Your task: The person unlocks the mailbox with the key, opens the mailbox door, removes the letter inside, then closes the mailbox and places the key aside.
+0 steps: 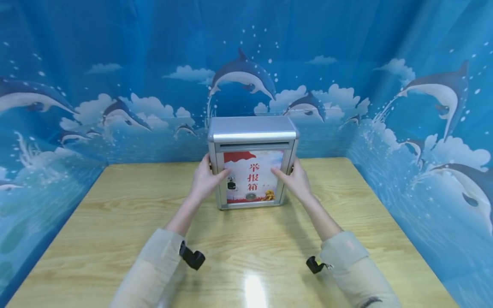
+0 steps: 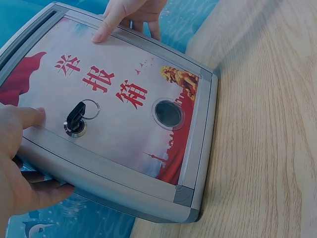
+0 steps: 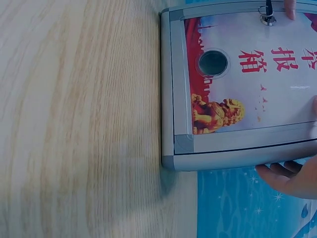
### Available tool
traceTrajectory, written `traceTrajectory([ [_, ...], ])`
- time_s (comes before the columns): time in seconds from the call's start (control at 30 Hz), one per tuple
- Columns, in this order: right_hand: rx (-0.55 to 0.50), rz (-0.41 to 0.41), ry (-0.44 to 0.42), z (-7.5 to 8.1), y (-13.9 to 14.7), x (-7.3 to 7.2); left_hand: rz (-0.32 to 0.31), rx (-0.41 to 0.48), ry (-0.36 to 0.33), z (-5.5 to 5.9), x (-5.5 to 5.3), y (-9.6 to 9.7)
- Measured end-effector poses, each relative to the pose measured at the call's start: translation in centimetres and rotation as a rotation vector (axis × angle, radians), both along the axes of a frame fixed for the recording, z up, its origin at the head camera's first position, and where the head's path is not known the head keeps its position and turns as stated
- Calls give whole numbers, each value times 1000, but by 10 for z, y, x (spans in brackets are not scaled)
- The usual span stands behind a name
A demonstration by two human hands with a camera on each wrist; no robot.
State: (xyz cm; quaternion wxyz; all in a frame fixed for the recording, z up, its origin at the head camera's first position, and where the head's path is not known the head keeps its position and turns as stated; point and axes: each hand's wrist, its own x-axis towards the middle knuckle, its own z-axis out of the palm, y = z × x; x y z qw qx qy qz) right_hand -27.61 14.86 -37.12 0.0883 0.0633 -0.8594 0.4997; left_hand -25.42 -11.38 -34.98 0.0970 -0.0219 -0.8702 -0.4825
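Note:
A silver metal drop box [image 1: 240, 175] stands upright toward the back of the table, its front facing me. Red Chinese characters mark its white front panel, and a narrow slot [image 1: 254, 145] runs across the top. My left hand [image 1: 203, 177] grips the box's left side, thumb on the front panel and fingers wrapped behind the edge. On the opposite side my right hand [image 1: 297, 179] holds it the same way. A black-headed key [image 2: 76, 115] with a ring sits in the lock near the left thumb. Lower down is a round dark window [image 2: 168, 114].
The box stands on a wood-grain table [image 1: 146, 201]. A blue curtain [image 1: 154, 51] printed with dolphins hangs close behind the box and along both sides of the table. Black wrist cameras [image 1: 192, 257] sit at both cuffs.

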Motion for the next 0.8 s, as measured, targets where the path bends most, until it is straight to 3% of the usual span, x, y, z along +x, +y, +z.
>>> traceTrajectory([
  [0.23, -12, 78, 57, -5, 5, 1, -58, -26, -12, 3, 1, -7],
  [0.33, 32, 111, 98, -10, 12, 5, -80, -56, 34, 8, 3, -14],
  [0.43, 121, 100, 150, -13, 19, 13, -87, -90, 157, 19, 5, -21],
  [0.67, 321, -4, 403, -19, 27, 21, -128, -266, 554, 55, 3, -33],
  [0.73, 354, -6, 458, -18, 27, 22, -153, -333, 622, 65, 2, -35],
  [0.8, 389, 14, 490, -16, 24, 23, -191, -398, 646, 74, 1, -34],
])
